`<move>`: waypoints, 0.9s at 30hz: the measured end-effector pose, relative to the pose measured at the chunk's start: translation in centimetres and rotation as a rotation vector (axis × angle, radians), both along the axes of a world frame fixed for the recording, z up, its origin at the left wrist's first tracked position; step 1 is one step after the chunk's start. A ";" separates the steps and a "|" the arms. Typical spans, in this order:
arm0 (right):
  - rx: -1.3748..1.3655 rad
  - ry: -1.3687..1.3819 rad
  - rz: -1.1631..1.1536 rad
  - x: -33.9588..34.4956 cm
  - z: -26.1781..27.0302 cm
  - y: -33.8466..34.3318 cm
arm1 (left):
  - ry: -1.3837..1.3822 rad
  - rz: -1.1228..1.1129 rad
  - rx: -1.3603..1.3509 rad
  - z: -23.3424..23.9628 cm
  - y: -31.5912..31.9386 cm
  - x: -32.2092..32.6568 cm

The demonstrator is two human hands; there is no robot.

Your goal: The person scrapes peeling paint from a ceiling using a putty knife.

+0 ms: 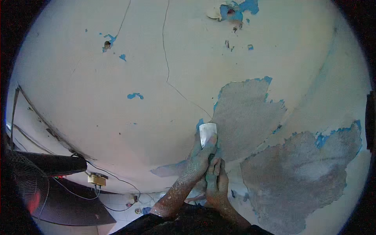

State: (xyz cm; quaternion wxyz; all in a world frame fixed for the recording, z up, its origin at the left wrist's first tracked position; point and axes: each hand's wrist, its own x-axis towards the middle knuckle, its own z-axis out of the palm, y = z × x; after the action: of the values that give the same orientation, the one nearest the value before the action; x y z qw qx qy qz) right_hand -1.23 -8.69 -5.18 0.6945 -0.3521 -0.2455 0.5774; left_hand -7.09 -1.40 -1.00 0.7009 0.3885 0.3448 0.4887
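My left hand (202, 161) is closed around a scraper with a broad metal blade (207, 132), its blade pointing up the wall. Just below it, my right hand (216, 176) has its fingers curled at the lower end of the grip; the handle itself is hidden by the hands. Pale dust coats my left forearm. The blade lies at the left edge of a bare grey patch (246, 114) in the off-white painted wall (88, 117). Blue undercoat (201, 121) shows beside the blade tip. A thin crack (188, 100) runs down the paint to this spot.
A larger bare patch (293, 182) spreads at the lower right. Holes with blue chips (248, 7) mark the upper wall. At the lower left are a fan (28, 191), a dark panel (73, 199), a socket box (97, 179) with plugs, and a loose cable (123, 176) above floor tiles (117, 202).
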 end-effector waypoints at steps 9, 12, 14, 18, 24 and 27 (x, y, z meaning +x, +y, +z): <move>0.000 -0.494 0.024 0.4 0.4 -0.6 | 0.051 0.015 0.079 -1.7 1.1 -0.1; 0.071 -0.639 -0.004 0.8 1.4 -0.6 | -0.018 -0.017 -0.043 0.3 -0.1 0.5; 0.088 -0.540 -0.007 0.4 -0.1 -0.7 | 0.019 0.065 0.018 -1.1 0.3 0.4; 0.036 -0.333 0.043 1.2 -0.3 -0.8 | -0.043 -0.042 -0.045 -0.2 -0.3 0.3; 0.036 -0.629 0.090 1.4 0.5 -0.3 | 0.006 -0.044 -0.023 0.6 -0.3 -0.2; 0.022 -0.428 0.029 0.9 -1.3 -0.7 | -0.034 -0.090 -0.083 0.4 -0.1 -0.3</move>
State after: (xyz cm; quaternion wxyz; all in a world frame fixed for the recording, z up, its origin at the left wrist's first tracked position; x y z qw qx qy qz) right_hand -0.33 -9.41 -6.46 0.6219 -0.4556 -0.3986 0.4968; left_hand -7.42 -1.49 -0.58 0.7432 0.3661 0.3351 0.4486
